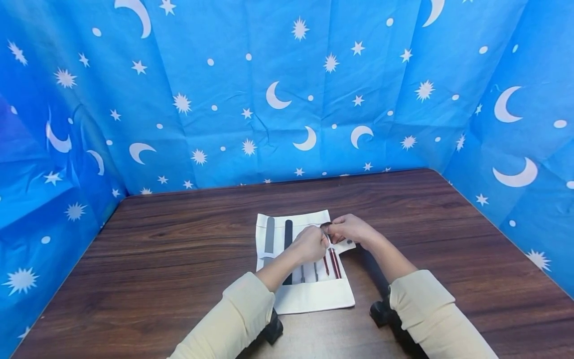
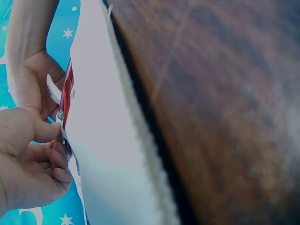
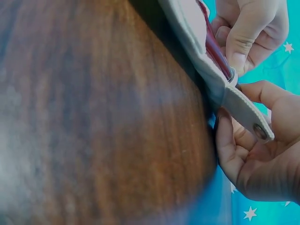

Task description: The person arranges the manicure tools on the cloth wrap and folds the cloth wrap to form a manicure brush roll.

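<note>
A white fabric tool pouch (image 1: pixel 314 298) lies unfolded on the table. Held under its loops are a grey nail file (image 1: pixel 270 234), a black file (image 1: pixel 288 229), thin metal tools (image 1: pixel 316 271) and dark red handles (image 1: pixel 335 264). My left hand (image 1: pixel 310 244) pinches the white elastic loop (image 3: pixel 233 77) around a red-handled brush (image 3: pixel 218 54), thumb pressed against it. From the right, my right hand (image 1: pixel 352 230) pinches the brush's dark upper end (image 1: pixel 326 227). Its lower fingers curl behind the pouch edge, beside the snap tab (image 3: pixel 248 115).
The brown wooden table (image 1: pixel 157 259) spreads out on all sides of the pouch. Blue cloth (image 1: pixel 251 99) with white moons and stars hangs behind and at both sides. Black wrist devices (image 1: pixel 380 313) sit under the sleeves, close to the tabletop.
</note>
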The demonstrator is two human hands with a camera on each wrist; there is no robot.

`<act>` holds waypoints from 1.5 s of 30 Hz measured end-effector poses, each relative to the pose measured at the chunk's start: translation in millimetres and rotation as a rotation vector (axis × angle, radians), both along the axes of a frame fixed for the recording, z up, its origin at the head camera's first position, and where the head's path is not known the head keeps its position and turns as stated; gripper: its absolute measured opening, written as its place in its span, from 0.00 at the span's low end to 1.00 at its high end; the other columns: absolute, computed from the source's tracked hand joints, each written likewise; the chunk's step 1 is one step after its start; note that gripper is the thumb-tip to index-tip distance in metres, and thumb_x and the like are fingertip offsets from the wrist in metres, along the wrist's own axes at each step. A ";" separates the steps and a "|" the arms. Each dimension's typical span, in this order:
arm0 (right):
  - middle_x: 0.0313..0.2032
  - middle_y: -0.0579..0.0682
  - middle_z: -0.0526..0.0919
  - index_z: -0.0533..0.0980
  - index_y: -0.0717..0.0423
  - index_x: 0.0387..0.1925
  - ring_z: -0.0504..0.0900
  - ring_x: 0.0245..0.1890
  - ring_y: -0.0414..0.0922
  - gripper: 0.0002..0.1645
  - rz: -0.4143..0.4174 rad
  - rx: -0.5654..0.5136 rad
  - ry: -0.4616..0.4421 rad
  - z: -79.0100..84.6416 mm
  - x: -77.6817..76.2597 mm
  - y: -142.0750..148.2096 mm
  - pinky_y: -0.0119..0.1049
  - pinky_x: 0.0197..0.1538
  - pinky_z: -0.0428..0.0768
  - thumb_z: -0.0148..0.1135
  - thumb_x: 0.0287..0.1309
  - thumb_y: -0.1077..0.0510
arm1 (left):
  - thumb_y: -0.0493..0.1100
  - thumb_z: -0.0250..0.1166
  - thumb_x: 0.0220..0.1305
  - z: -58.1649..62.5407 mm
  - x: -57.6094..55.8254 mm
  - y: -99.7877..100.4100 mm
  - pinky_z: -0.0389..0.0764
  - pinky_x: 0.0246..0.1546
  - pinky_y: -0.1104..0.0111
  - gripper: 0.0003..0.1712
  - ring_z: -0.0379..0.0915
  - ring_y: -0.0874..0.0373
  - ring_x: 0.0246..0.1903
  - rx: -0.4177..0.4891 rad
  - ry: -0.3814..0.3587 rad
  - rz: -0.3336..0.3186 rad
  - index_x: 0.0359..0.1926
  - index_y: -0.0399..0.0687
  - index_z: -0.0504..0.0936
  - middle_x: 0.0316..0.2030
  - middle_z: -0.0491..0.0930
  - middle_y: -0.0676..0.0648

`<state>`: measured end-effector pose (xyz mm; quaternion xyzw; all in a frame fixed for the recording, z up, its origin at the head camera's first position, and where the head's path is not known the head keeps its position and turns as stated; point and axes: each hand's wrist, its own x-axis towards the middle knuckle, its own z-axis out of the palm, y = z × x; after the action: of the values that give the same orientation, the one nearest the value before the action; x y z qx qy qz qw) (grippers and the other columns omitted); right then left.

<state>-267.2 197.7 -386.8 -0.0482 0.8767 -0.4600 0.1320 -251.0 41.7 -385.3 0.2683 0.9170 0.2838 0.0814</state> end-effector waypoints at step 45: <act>0.08 0.41 0.67 0.68 0.51 0.08 0.67 0.12 0.40 0.20 0.107 0.712 0.083 22.2 120.2 -21.3 0.37 0.19 0.67 0.70 0.40 0.53 | 0.36 0.55 0.64 9.8 -76.0 -133.6 0.70 0.27 0.67 0.09 0.70 0.55 0.25 -0.075 -0.036 0.371 0.33 0.39 0.81 0.26 0.76 0.46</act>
<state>-147.0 176.4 -364.6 -0.0637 0.9829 -0.1157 0.1286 -326.9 -91.9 -375.4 0.0864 0.9590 0.2646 0.0541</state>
